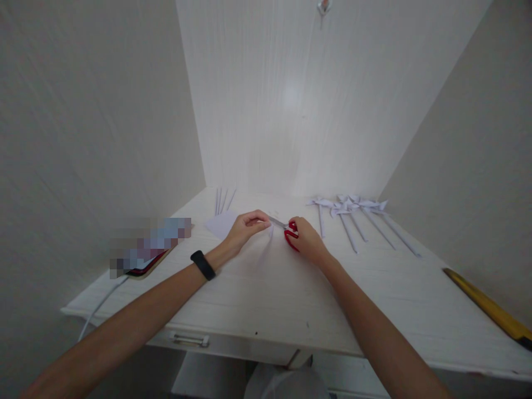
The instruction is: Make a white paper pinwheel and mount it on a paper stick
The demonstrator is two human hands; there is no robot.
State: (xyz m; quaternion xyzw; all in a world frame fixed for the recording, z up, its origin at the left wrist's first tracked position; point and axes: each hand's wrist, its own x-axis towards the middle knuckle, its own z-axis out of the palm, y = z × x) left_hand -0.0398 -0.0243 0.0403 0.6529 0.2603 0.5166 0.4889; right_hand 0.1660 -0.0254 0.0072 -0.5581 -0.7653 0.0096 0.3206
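Observation:
My left hand [248, 227] pinches a small piece of white paper [271, 229] between thumb and fingers, above the white desk. Red-handled scissors [291, 235] are in my right hand [308, 239], its fingers wrapped round the loops. The blades point left and reach the paper at my left fingertips; whether they are apart is too small to tell. Beside and behind my left hand lies a flat white paper sheet [220, 224]. Several thin white paper sticks [220, 200] lie just beyond that sheet.
Several paper pinwheels on sticks [351, 206] lie at the back right. A blurred-out device or stack [155, 249] with a white cable [102, 302] sits at the left edge. A yellow tool [486, 302] lies at the right. Walls enclose the desk [291, 310] on three sides.

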